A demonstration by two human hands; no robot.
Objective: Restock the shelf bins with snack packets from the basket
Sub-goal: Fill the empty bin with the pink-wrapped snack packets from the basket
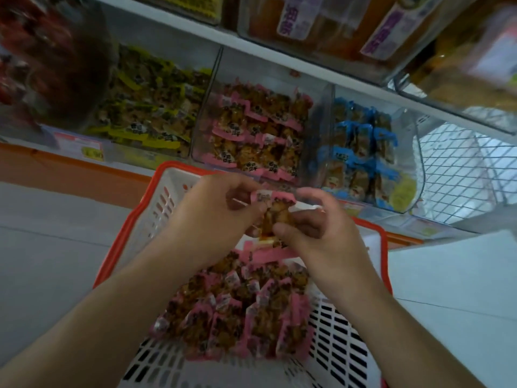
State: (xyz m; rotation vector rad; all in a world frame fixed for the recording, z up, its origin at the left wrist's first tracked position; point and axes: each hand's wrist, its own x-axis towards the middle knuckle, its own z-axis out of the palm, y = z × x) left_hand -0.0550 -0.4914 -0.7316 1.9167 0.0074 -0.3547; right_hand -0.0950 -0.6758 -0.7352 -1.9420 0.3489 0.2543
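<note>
A white basket with a red rim (156, 208) stands on the floor below me, and a heap of pink-edged snack packets (237, 312) lies in it. Above the basket, my left hand (215, 217) and my right hand (319, 233) together pinch a small bunch of the same pink packets (275, 211) between fingers and thumbs. Just beyond them on the low shelf is a clear bin (201, 130) filled with matching pink packets (257, 135).
A bin of yellow-green packets (145, 107) sits left of the pink bin, and a bin of blue packets (361, 152) sits right of it. Higher shelf bins (321, 26) hang overhead. A wire mesh rack (458, 166) stands at the right, grey floor tiles on both sides.
</note>
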